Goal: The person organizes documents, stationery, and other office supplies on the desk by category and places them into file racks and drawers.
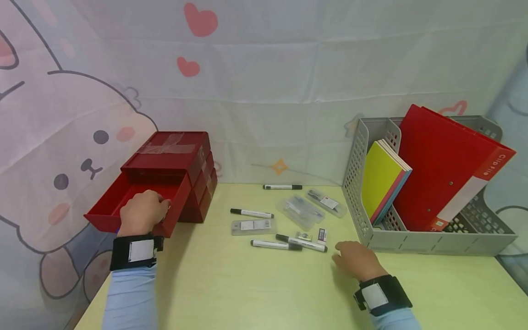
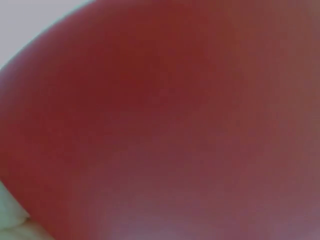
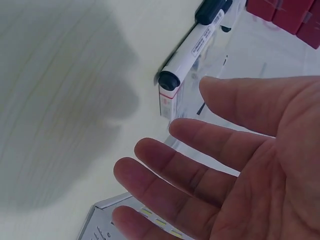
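Observation:
My left hand (image 1: 144, 211) grips the front wall of a red drawer (image 1: 178, 201), which stands pulled out of the top of a red drawer stack (image 1: 165, 151). Blurred red fills the left wrist view, with a bit of finger (image 2: 22, 230) in the lower left corner. Over the table at right, my right hand (image 1: 359, 260) is held with its fingers relaxed and apart, holding nothing. Nearest to it are a white marker with a black cap (image 1: 303, 243), a small eraser (image 1: 322, 235) and a small clear-and-yellow item (image 1: 304, 236).
More markers (image 1: 275, 245) lie mid-table beside clear plastic cases (image 1: 253, 226). A grey file rack (image 1: 433, 243) at right holds a red clip file (image 1: 445, 174) and coloured notebooks (image 1: 381, 178). A printed cloth (image 1: 280, 105) hangs behind the table.

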Available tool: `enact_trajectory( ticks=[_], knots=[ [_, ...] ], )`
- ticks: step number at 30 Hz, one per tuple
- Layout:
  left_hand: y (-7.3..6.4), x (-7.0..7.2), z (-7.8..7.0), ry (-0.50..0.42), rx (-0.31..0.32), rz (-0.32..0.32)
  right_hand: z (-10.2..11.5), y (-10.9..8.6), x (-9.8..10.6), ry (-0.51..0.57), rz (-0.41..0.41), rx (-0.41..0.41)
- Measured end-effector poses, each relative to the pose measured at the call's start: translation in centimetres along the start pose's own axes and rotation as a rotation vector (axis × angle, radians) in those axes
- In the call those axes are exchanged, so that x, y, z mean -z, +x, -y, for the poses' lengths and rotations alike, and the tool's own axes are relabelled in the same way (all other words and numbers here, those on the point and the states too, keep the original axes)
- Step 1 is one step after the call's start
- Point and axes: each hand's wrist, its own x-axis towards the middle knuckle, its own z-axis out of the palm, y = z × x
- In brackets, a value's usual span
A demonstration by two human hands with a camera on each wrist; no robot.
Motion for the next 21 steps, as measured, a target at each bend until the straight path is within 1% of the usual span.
enact_trajectory(
  ticks=[1,2,5,8,12,14,17,19,21],
  knots=[
    [0.0,0.0,-0.1,-0.001,0.002,-0.01,0.0,0.1,0.0,-0.003,-0.001,0.002],
    [-0.1,0.0,-0.2,-0.002,-0.002,-0.033,-0.1,0.3,0.0,-0.003,-0.001,0.0],
    [-0.4,-0.2,-1.0,-0.004,-0.023,-0.128,-0.1,0.7,0.0,-0.007,-0.017,-0.01],
    [-0.9,-0.5,-2.4,0.001,-0.059,-0.234,0.0,1.2,0.0,-0.024,-0.055,-0.02],
    [-1.5,-1.5,-4.7,0.03,-0.121,-0.317,0.2,1.9,0.1,-0.052,-0.115,-0.032],
    [-1.8,-2.3,-5.8,0.038,-0.155,-0.34,0.3,2.3,0.0,-0.048,-0.125,-0.054],
    [-2.1,-3.7,-7.2,0.05,-0.197,-0.352,0.4,2.7,0.0,-0.032,-0.101,-0.105],
    [-2.4,-4.6,-8.1,0.079,-0.216,-0.333,0.4,3.1,-0.1,-0.034,-0.085,-0.131],
    [-2.5,-5.7,-8.9,0.12,-0.226,-0.284,0.3,3.4,-0.4,-0.036,-0.074,-0.15]
  ],
)
